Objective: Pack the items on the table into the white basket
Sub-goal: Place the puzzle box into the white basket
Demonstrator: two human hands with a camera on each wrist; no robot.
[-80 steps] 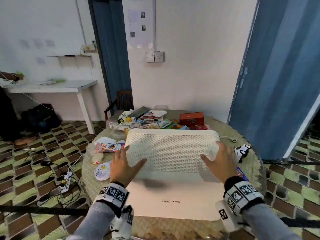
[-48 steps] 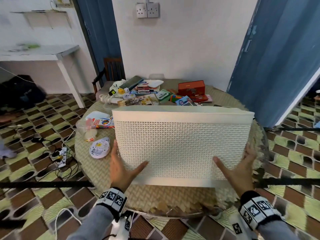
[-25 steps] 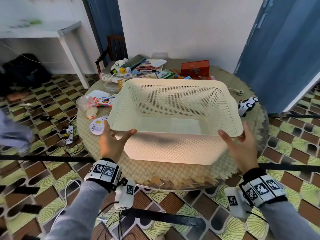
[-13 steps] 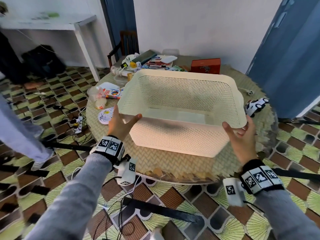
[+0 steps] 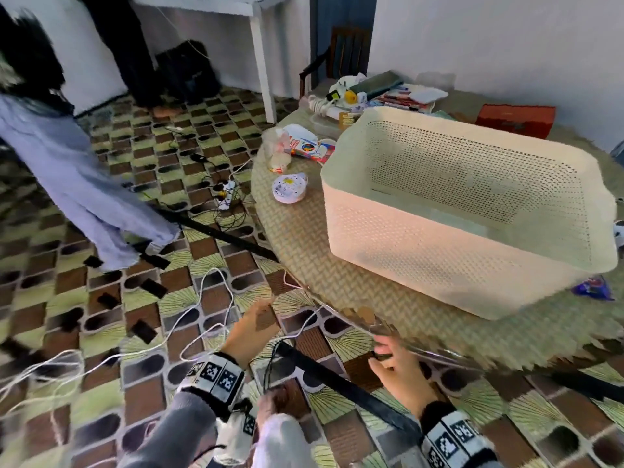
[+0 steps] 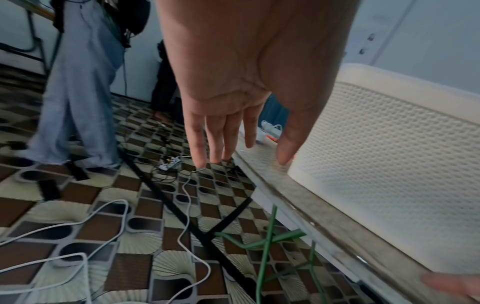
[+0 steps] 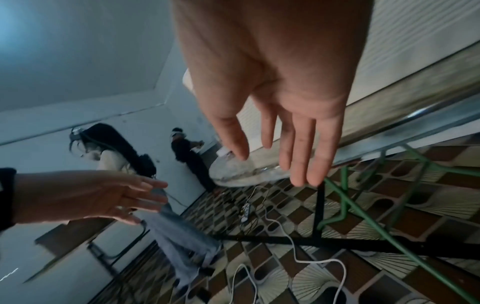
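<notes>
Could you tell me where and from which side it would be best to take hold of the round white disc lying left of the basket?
Probably by its rim, from above. The round white disc lies flat on the woven mat, apart from the white basket, so a thumb and fingers could likely pinch opposite edges. The left hand, empty and open, is on that side.

You let go the white basket (image 5: 466,211); it now sits upright on table. Your left hand (image 5: 251,331) & right hand (image 5: 396,368) dropped below table edge, both empty.
</notes>
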